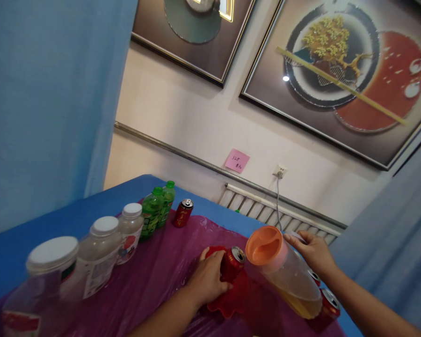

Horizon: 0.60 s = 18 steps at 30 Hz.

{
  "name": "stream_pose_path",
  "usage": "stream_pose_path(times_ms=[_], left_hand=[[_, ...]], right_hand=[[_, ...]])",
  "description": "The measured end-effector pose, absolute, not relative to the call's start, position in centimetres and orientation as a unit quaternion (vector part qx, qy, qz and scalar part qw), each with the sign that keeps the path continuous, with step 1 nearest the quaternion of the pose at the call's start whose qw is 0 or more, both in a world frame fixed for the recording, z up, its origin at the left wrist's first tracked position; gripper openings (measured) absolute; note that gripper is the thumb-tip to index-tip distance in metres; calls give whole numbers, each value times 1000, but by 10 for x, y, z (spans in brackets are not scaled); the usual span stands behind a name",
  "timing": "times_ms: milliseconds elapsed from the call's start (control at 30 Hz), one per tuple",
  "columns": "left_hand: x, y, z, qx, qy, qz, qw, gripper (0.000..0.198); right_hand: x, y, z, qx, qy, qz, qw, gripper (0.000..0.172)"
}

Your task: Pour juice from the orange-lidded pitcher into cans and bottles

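My left hand [207, 277] is wrapped around a red drink can [232, 266] with an opened top. Beneath the can and hand lies a red piece with a scalloped edge [228, 303], partly hidden. In my right hand [314, 256] is the handle of a clear plastic pitcher [286, 283] with an orange lid [266, 244]. The pitcher leans with its lid toward the left can, and yellowish liquid sits low in it. No stream of liquid shows. Behind the pitcher, other red cans [328, 306] are partly covered.
Along the left stand several clear jars with white lids [103, 248], two green bottles [153, 210] and a dark red can [183, 214]. Purple plastic sheeting [168, 262] covers part of the blue table [73, 210]. A radiator [252, 208] and a plugged-in cord [278, 201] are at the wall.
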<state>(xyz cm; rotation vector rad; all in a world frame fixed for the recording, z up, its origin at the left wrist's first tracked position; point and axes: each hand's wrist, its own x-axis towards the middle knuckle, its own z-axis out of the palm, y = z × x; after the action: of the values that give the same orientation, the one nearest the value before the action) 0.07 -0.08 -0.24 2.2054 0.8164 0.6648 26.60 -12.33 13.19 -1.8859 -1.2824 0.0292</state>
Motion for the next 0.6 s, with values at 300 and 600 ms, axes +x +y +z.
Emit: stream_pose_path(times_ms=[300, 600], left_hand=[[1, -2, -1, 848, 313, 256, 342, 66], [0, -2, 1, 848, 312, 253, 345, 66]], right_hand=[[266, -123, 131, -750, -512, 29, 418, 49], [260, -125, 136, -749, -512, 29, 419, 48]])
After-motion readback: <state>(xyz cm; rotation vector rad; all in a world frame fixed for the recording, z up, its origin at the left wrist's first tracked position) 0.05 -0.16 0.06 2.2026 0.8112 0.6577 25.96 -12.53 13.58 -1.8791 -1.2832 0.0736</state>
